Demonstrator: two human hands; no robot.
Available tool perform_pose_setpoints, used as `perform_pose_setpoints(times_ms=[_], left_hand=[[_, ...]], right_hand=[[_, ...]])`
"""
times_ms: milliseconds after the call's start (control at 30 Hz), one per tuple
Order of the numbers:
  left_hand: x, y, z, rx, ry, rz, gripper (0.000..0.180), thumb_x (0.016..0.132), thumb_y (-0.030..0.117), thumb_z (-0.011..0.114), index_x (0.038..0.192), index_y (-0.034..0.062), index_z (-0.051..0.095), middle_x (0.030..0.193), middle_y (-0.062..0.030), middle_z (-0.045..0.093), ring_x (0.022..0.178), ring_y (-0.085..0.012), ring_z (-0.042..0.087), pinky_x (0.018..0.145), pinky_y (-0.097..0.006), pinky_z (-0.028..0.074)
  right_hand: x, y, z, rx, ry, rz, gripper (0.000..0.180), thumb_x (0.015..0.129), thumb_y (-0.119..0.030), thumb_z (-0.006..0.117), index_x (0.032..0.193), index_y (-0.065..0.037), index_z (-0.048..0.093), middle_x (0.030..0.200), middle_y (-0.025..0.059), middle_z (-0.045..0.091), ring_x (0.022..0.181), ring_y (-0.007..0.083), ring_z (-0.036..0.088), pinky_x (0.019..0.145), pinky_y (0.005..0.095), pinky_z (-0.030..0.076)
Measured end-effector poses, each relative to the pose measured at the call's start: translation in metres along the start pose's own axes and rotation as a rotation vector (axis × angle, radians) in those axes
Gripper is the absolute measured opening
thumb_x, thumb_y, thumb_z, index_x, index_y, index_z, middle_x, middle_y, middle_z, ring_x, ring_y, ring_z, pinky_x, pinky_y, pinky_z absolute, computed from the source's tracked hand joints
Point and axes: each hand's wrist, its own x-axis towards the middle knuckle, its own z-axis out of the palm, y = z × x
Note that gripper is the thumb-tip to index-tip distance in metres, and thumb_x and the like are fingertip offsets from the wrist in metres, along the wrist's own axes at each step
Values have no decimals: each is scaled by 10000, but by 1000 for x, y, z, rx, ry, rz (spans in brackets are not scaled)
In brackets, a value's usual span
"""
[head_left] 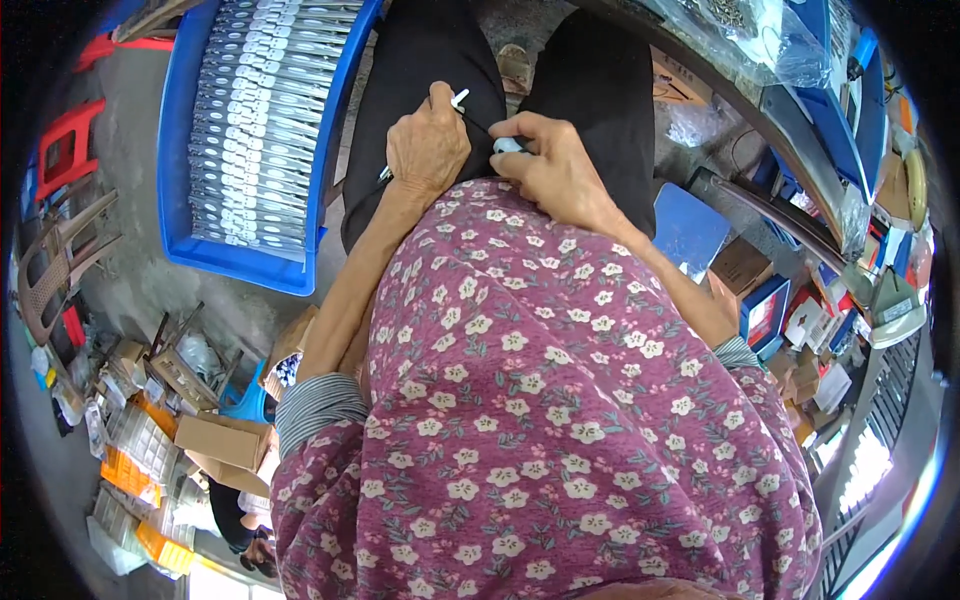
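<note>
On the lap, both hands work one small piece: the left hand (428, 140) is closed around a thin white-tipped strip (458, 98), and the right hand (550, 160) pinches a pale blue part (508, 146) just beside it. That one piece looks unfinished. Beyond the lap to the left, one blue tray (180, 150) holds dozens of metal strips (255, 120) in overlapping rows, too many to count exactly.
</note>
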Motion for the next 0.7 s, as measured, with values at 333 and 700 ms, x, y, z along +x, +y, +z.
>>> perform_pose_setpoints(times_ms=[333,700], left_hand=[[4,-1,4,36,31,16,137,770,103,524,811,28,417,654,-173,598,540,-327,608,452,-383,496],[-2,-10,6,67,142,3,93,803,130,481,831,59,427,607,-140,588,494,-319,596,425,-427,475]], right_hand=[[9,-5,-14,1271,-51,1115,242,822,-27,528,1052,-13,455,683,107,495,451,111,419,308,201,262],[7,19,-10,1742,-312,1116,177,904,-101,389,1072,-57,422,709,102,433,483,126,368,324,223,296]])
